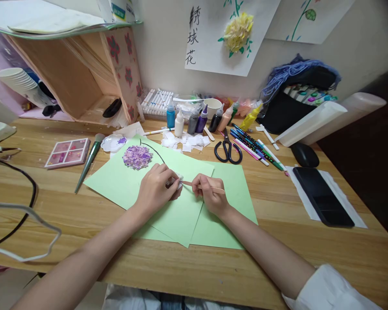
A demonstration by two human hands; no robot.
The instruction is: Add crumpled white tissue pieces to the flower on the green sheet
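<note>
My left hand is pinched around a small whitish piece that looks like paper, mostly hidden by the fingers. My right hand grips a thin wooden craft stick, its far end touching or very close to the whitish piece. Both hands are over light green paper sheets that overlap on the table. Up and left of my left hand, a round purple-and-white paper flower sits on the top sheet. A dark curved stem line runs from beside the flower toward my left hand.
Torn white paper bits lie behind the sheets, near several paint bottles. Black scissors and several pens are to the right, with a phone beyond. A makeup brush and a palette lie left.
</note>
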